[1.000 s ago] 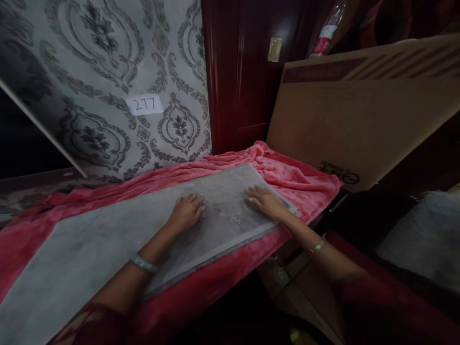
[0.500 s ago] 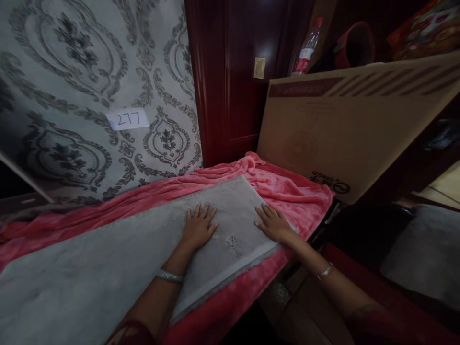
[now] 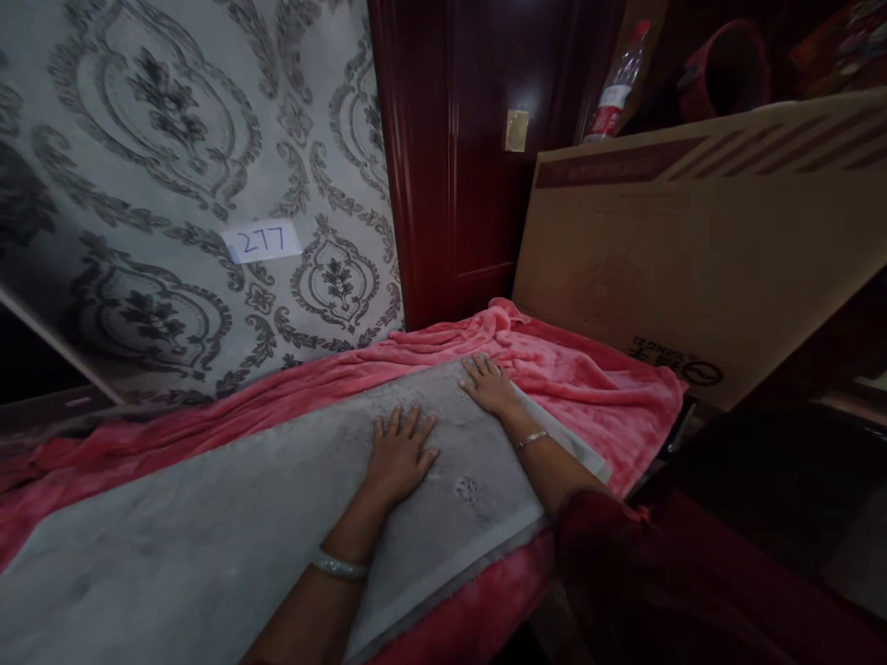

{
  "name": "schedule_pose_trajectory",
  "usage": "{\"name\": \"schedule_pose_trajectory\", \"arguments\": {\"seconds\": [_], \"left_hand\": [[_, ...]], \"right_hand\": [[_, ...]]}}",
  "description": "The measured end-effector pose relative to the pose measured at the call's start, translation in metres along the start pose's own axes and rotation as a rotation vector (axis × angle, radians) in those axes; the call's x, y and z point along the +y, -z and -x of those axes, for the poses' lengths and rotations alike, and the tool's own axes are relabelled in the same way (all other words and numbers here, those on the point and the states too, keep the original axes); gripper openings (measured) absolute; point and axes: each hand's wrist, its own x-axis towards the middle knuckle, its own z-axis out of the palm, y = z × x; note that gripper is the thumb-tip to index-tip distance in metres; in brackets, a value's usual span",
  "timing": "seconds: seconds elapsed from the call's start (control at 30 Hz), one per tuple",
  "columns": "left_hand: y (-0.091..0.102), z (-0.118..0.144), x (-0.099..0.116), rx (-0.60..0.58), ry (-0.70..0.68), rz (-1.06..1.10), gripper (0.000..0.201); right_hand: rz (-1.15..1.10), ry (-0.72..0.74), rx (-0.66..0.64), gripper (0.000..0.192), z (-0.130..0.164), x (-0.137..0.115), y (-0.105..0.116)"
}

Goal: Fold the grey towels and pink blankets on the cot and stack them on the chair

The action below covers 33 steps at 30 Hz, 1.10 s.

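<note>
A long grey plush cloth (image 3: pixel 228 517), folded flat into a strip, lies across a pink blanket (image 3: pixel 582 388). On the cloth's upper face, my left hand (image 3: pixel 402 453) rests palm down with its fingers spread. Farther up, my right hand (image 3: pixel 489 384) lies flat near the cloth's far right corner, fingers stretched out. Neither hand grips anything. A small dark-and-white patterned patch (image 3: pixel 467 490) shows on the cloth between my hands and its near edge. The cloth's left end runs out of view.
A large cardboard box (image 3: pixel 679 240) leans at the right behind the blanket. A plastic bottle (image 3: pixel 616 92) and a red round container (image 3: pixel 727 69) stand behind it. Patterned wallpaper (image 3: pixel 159 212) bearing a paper marked 277 (image 3: pixel 263 240) and a dark red door (image 3: pixel 471 166) border the back.
My right hand has slid from the cloth's right edge up to its far corner. The left hand stays at nearly the same spot on the cloth. The view has shifted slightly.
</note>
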Motion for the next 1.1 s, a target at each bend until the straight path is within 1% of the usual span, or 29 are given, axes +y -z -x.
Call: {"name": "schedule_pose_trajectory", "arguments": {"seconds": [0.1, 0.2, 0.33, 0.43, 0.5, 0.57, 0.63, 0.73, 0.8, 0.87, 0.93, 1.03, 1.1], "left_hand": [[0.0, 0.0, 0.001, 0.0, -0.007, 0.023, 0.058], [0.0, 0.003, 0.003, 0.016, -0.034, 0.058, 0.055], [0.003, 0.012, 0.003, -0.022, -0.141, 0.124, 0.05], [0.012, 0.008, -0.005, -0.048, -0.209, 0.179, 0.048], [0.021, -0.004, -0.015, -0.049, -0.185, 0.166, 0.048], [0.029, -0.021, -0.025, -0.038, -0.107, 0.12, 0.053], [0.03, -0.038, -0.029, -0.044, -0.037, 0.082, 0.06], [0.02, -0.051, -0.024, -0.082, -0.012, 0.055, 0.063], [0.013, -0.05, -0.019, -0.093, -0.018, 0.04, 0.063], [0.01, -0.047, -0.017, -0.096, -0.02, 0.029, 0.063], [0.012, -0.047, -0.017, -0.126, -0.021, 0.03, 0.063], [0.019, -0.056, -0.014, -0.182, -0.013, 0.039, 0.06], [0.021, -0.064, -0.006, -0.195, -0.062, 0.046, 0.06]], "right_hand": [[0.008, -0.004, 0.002, 0.063, 0.003, 0.007, -0.013], [0.008, 0.0, 0.001, 0.064, 0.002, 0.009, -0.015], [0.012, -0.003, 0.011, 0.063, 0.002, 0.009, -0.017], [0.015, 0.002, 0.02, 0.064, 0.003, 0.01, -0.02], [0.007, -0.001, 0.018, 0.064, 0.003, 0.01, -0.021], [-0.002, -0.006, 0.013, 0.064, 0.003, 0.01, -0.021], [-0.01, -0.006, 0.013, 0.064, 0.003, 0.009, -0.02], [-0.025, -0.002, 0.016, 0.064, 0.003, 0.009, -0.018], [-0.041, -0.002, 0.018, 0.064, 0.003, 0.009, -0.017], [-0.058, -0.006, 0.016, 0.064, 0.003, 0.008, -0.015], [-0.078, -0.013, 0.005, 0.062, 0.003, 0.008, -0.012], [-0.127, -0.029, -0.006, 0.057, 0.004, 0.008, -0.006], [-0.166, -0.035, -0.013, 0.056, 0.004, 0.009, -0.003]]}}
